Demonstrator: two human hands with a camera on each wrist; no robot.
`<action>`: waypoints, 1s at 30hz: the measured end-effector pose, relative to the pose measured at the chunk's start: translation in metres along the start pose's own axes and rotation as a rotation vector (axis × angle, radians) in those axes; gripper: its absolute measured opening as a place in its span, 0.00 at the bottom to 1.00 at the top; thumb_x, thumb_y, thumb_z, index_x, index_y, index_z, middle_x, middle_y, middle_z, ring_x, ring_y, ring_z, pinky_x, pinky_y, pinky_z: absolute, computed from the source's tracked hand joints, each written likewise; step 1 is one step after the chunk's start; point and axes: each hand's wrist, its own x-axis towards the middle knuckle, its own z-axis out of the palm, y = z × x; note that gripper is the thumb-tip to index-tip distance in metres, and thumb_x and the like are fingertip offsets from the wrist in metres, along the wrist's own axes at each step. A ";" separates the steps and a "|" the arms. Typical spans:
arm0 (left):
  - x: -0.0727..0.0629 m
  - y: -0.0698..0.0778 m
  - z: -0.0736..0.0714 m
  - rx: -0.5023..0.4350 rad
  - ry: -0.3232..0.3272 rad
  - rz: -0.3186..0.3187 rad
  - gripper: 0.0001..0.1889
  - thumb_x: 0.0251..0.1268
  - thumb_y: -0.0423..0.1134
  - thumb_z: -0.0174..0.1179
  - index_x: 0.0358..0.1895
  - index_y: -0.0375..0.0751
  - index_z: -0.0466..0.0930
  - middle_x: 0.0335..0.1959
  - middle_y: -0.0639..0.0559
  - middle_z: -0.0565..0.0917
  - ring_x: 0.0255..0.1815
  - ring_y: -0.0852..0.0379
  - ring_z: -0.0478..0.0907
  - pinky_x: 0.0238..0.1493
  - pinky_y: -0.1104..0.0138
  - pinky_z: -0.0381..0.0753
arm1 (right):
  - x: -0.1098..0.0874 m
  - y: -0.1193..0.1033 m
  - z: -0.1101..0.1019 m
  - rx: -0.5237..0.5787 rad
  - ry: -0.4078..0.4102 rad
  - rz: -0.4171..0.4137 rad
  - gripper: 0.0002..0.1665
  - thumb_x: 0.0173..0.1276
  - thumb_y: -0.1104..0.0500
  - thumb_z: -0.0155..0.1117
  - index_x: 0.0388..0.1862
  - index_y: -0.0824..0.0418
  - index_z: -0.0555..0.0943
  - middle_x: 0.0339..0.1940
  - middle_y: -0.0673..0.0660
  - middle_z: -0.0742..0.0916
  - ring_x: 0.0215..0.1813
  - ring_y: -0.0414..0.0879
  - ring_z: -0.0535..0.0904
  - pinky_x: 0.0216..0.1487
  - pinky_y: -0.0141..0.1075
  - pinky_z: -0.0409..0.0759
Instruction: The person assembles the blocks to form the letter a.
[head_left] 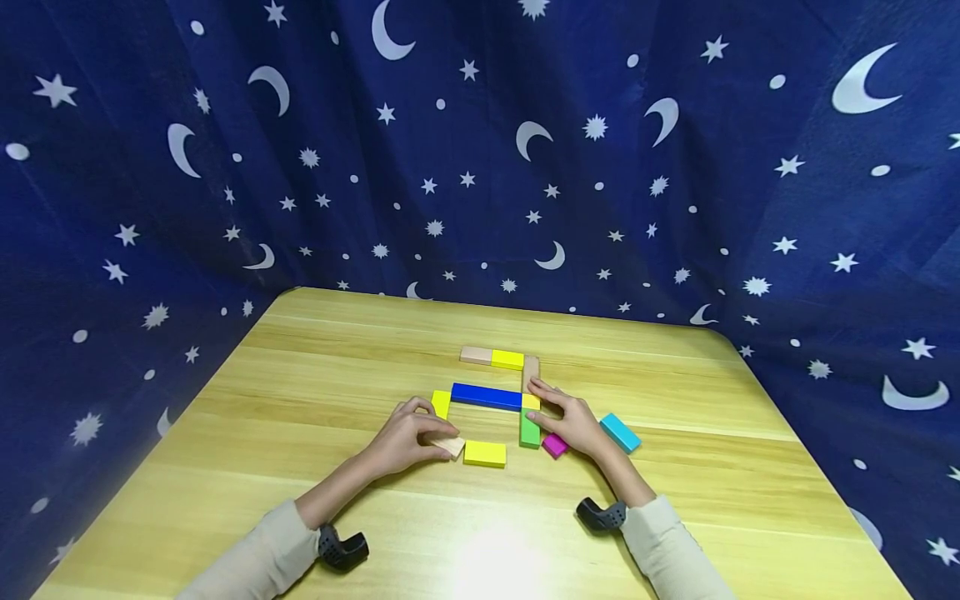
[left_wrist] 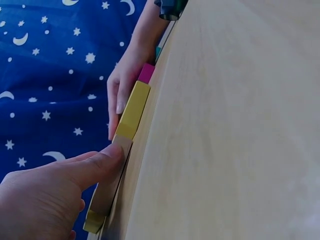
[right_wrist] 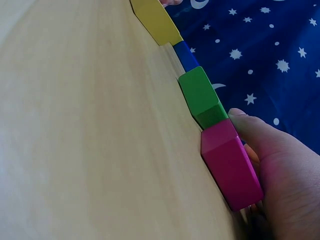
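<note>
My left hand (head_left: 405, 437) pinches a plain wooden block (head_left: 452, 446) at the near left corner of a flat outline of blocks. Its thumb lies along the block's side in the left wrist view. That block meets a yellow block (head_left: 484, 454) on the right, and another yellow block (head_left: 441, 403) lies just behind the hand. My right hand (head_left: 573, 421) rests at the outline's right side, thumb on the green block (head_left: 529, 428), fingertips at an upright-running wooden block (head_left: 531, 372). A small yellow-orange block (head_left: 531, 402) shows between thumb and fingers.
A long blue block (head_left: 486, 397) crosses the middle. Behind it lie a wooden block (head_left: 476, 356) and a yellow block (head_left: 507, 360) end to end. A magenta block (right_wrist: 232, 167) sits beside the right hand, with a light blue block (head_left: 620, 432) farther right. A star-patterned curtain (head_left: 480, 150) surrounds the table.
</note>
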 end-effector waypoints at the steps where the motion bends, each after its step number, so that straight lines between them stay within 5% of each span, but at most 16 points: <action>1: 0.000 0.000 0.000 0.004 0.001 0.003 0.17 0.46 0.55 0.67 0.42 0.57 0.86 0.38 0.72 0.81 0.46 0.64 0.65 0.47 0.59 0.63 | 0.000 0.000 0.000 -0.002 0.001 -0.008 0.32 0.62 0.48 0.64 0.63 0.58 0.72 0.66 0.52 0.70 0.68 0.54 0.61 0.64 0.51 0.58; 13: 0.004 0.002 0.002 0.012 0.030 0.003 0.22 0.42 0.58 0.69 0.44 0.57 0.85 0.38 0.70 0.81 0.47 0.63 0.65 0.47 0.58 0.64 | 0.000 0.000 0.000 0.004 0.001 -0.017 0.33 0.62 0.48 0.64 0.64 0.59 0.71 0.67 0.53 0.70 0.67 0.56 0.61 0.64 0.52 0.58; 24: 0.016 0.024 0.015 0.055 0.021 0.026 0.27 0.40 0.60 0.70 0.47 0.53 0.83 0.41 0.67 0.81 0.47 0.60 0.66 0.48 0.57 0.64 | -0.001 0.003 0.000 0.003 0.004 -0.020 0.33 0.61 0.46 0.63 0.63 0.58 0.72 0.66 0.52 0.71 0.67 0.54 0.62 0.64 0.51 0.59; 30: 0.018 0.031 0.022 0.148 -0.008 0.026 0.25 0.39 0.59 0.71 0.45 0.55 0.84 0.41 0.68 0.82 0.47 0.62 0.67 0.55 0.44 0.61 | -0.001 -0.001 -0.001 -0.010 0.010 -0.040 0.33 0.62 0.47 0.64 0.63 0.60 0.72 0.66 0.54 0.71 0.66 0.57 0.63 0.63 0.53 0.60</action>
